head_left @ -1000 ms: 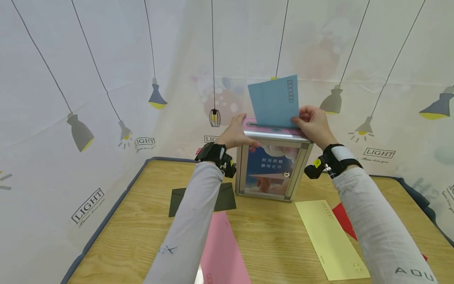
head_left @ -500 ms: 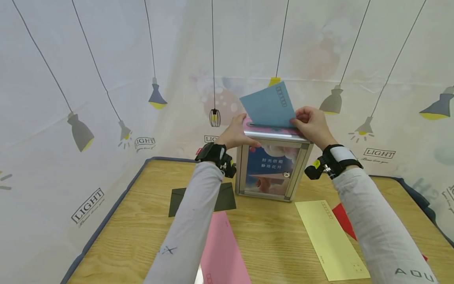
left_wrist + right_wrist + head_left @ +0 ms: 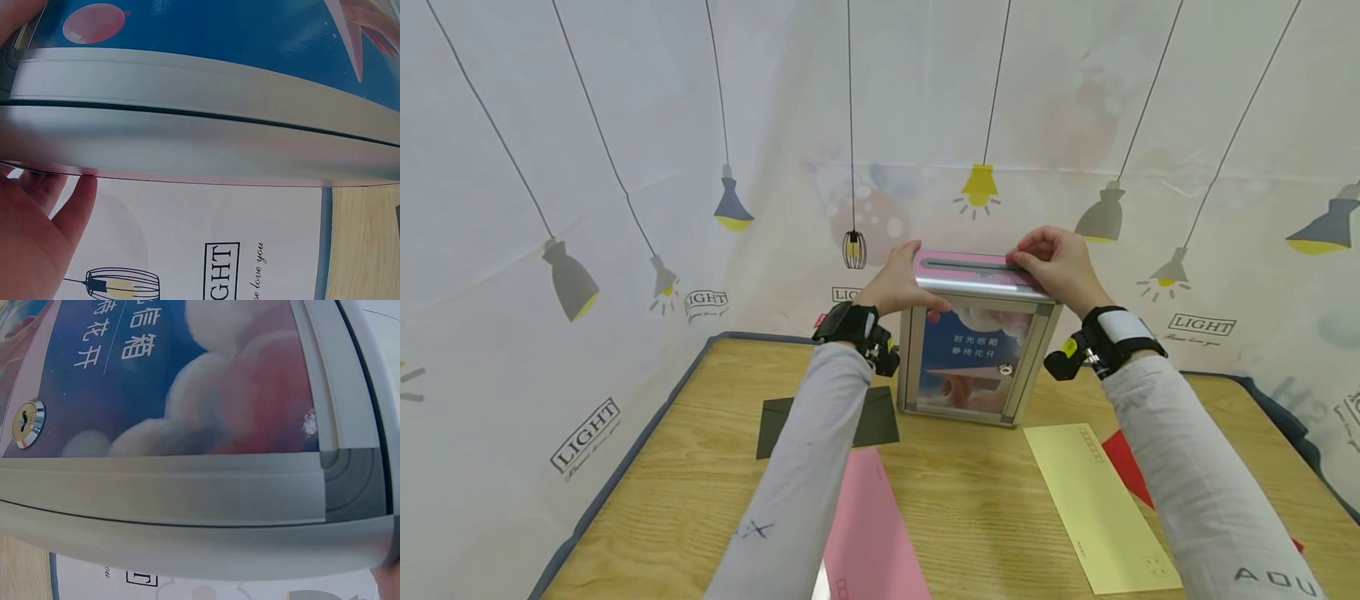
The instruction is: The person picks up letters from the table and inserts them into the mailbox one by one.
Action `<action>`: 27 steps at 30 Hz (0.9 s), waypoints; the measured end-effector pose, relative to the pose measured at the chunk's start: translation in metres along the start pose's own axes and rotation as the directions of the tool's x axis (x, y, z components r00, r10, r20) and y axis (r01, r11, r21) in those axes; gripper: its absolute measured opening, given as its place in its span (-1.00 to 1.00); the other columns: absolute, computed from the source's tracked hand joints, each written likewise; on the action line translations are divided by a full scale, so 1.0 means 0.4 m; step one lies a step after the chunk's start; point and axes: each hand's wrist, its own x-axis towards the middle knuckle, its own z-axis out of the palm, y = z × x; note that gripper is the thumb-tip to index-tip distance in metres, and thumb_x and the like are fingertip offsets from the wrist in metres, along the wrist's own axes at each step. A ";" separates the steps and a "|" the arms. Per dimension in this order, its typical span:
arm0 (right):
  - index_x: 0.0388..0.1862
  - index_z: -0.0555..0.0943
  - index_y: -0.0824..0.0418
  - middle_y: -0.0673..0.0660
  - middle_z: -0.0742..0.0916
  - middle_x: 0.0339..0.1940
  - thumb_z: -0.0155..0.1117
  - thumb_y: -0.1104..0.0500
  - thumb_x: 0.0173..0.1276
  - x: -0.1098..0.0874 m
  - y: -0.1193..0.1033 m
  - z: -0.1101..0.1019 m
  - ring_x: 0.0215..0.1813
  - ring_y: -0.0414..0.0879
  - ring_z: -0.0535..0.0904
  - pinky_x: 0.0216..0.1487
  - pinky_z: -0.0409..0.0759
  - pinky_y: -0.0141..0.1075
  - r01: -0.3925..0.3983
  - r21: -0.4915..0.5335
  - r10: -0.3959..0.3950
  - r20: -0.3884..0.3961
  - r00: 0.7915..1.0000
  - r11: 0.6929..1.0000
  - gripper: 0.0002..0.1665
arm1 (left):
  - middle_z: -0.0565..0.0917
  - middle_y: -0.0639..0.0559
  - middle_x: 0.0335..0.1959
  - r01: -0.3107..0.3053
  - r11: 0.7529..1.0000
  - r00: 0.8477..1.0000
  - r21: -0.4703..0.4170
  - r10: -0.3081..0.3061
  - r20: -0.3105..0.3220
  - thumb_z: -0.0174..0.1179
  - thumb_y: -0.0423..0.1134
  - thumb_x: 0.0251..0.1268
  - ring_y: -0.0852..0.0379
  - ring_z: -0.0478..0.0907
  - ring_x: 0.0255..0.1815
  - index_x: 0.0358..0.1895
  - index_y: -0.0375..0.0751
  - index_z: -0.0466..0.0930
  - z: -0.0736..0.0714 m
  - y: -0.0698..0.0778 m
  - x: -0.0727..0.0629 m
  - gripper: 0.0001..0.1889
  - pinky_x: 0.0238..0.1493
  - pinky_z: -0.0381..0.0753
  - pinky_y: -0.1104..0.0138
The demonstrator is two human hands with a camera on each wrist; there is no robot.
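A metal-framed letter box (image 3: 966, 358) with a pink top, a glazed picture front and a small lock stands upright on the table. My left hand (image 3: 895, 279) grips its upper left corner, the thumb across the front and the fingers behind. In the left wrist view, fingers (image 3: 78, 203) show past the box's edge. At the right end of the top slot (image 3: 966, 264) is my right hand (image 3: 1063, 262), fingers curled and thumb near the index fingertip, with nothing visible between them. In the right wrist view, the box's front and lock (image 3: 28, 425) fill most of the picture.
On the wooden table (image 3: 685, 483) lie a dark envelope (image 3: 880, 417) and a pink envelope (image 3: 876, 533), both partly under my left sleeve. A yellow envelope (image 3: 1097, 508) lies at the right, with a red one (image 3: 1127, 467) beside it. A lamp-printed cloth (image 3: 775, 108) hangs behind.
The blue envelope tilted to the left, sank through the slot into the letter box and is now out of sight. My right fingertips shifted slightly left; my left hand stayed put.
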 end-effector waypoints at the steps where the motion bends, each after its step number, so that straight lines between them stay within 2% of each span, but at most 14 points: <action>1: -0.29 0.51 0.52 0.22 0.72 -0.42 0.20 0.39 0.19 0.002 0.009 0.000 -0.46 -0.45 0.55 -0.35 0.42 -0.63 -0.006 0.002 0.006 0.001 1.000 1.000 -0.84 | -0.04 -0.19 0.41 -0.002 1.000 1.000 -0.001 0.002 -0.001 0.47 -0.06 -0.25 -0.04 -0.01 0.39 0.43 -0.25 -0.22 0.001 0.000 0.000 0.20 0.30 0.16 0.13; 3: -0.28 0.52 0.48 0.24 0.72 -0.36 0.20 0.37 0.20 0.009 0.033 0.001 -0.43 -0.45 0.57 -0.32 0.42 -0.62 -0.014 0.009 0.014 0.003 1.000 1.000 -0.84 | -0.04 -0.19 0.41 -0.004 1.000 1.000 -0.002 0.004 -0.001 0.46 -0.06 -0.25 -0.04 0.00 0.39 0.43 -0.25 -0.22 0.002 0.001 0.001 0.20 0.30 0.17 0.13; 7: -0.28 0.52 0.46 0.19 0.73 -0.37 0.22 0.35 0.20 0.022 0.071 0.002 -0.43 -0.44 0.57 -0.32 0.42 -0.61 -0.021 0.009 0.021 -0.005 1.000 1.000 -0.83 | -0.02 -0.20 0.40 -0.007 1.000 1.000 -0.018 0.007 -0.004 0.47 -0.07 -0.26 -0.05 0.03 0.37 0.42 -0.26 -0.21 0.004 0.001 0.003 0.20 0.29 0.17 0.13; 13: -0.27 0.53 0.45 0.13 0.74 -0.39 0.24 0.33 0.19 0.020 0.078 0.004 -0.44 -0.44 0.57 -0.32 0.44 -0.61 -0.022 0.017 0.022 -0.012 1.000 1.000 -0.81 | -0.02 -0.19 0.40 0.000 1.000 1.000 -0.026 0.000 0.002 0.48 -0.09 -0.26 -0.04 0.05 0.36 0.43 -0.25 -0.22 0.008 0.000 0.001 0.21 0.30 0.16 0.13; 19: -0.25 0.54 0.41 0.15 0.73 -0.36 0.26 0.25 0.20 0.014 0.071 0.003 -0.42 -0.45 0.56 -0.30 0.43 -0.60 -0.026 -0.020 0.025 -0.017 1.000 0.999 -0.77 | -0.04 -0.18 0.41 0.001 1.000 1.000 -0.016 -0.001 0.007 0.47 -0.07 -0.26 -0.05 0.02 0.38 0.43 -0.24 -0.22 0.006 0.000 0.000 0.21 0.30 0.15 0.12; 21: -0.25 0.54 0.40 0.15 0.73 -0.36 0.26 0.24 0.20 0.015 0.070 0.004 -0.43 -0.45 0.56 -0.30 0.43 -0.59 -0.027 -0.024 0.027 -0.014 1.000 0.999 -0.77 | -0.01 -0.18 0.40 -0.004 1.000 1.000 -0.012 0.004 0.006 0.48 -0.07 -0.27 -0.05 0.06 0.36 0.43 -0.25 -0.21 0.004 -0.001 0.001 0.21 0.30 0.17 0.12; 25: -0.26 0.55 0.39 0.14 0.73 -0.37 0.29 0.22 0.18 0.021 0.067 0.003 -0.43 -0.46 0.55 -0.31 0.43 -0.58 -0.021 -0.046 0.021 -0.007 1.000 0.999 -0.75 | 0.19 -0.19 0.26 -0.039 0.999 0.999 -0.030 0.039 0.002 0.50 -0.11 -0.31 -0.04 0.25 0.20 0.40 -0.29 -0.11 -0.002 -0.001 0.006 0.17 0.20 0.30 0.14; 27: -0.26 0.56 0.39 0.16 0.73 -0.37 0.30 0.19 0.17 0.023 0.065 0.001 -0.44 -0.48 0.54 -0.32 0.42 -0.58 -0.014 -0.070 0.014 -0.003 1.000 0.997 -0.73 | 0.23 -0.19 0.22 -0.044 0.999 0.999 -0.028 0.044 0.002 0.50 -0.11 -0.33 -0.04 0.28 0.16 0.39 -0.30 -0.09 -0.007 0.001 0.007 0.17 0.19 0.32 0.15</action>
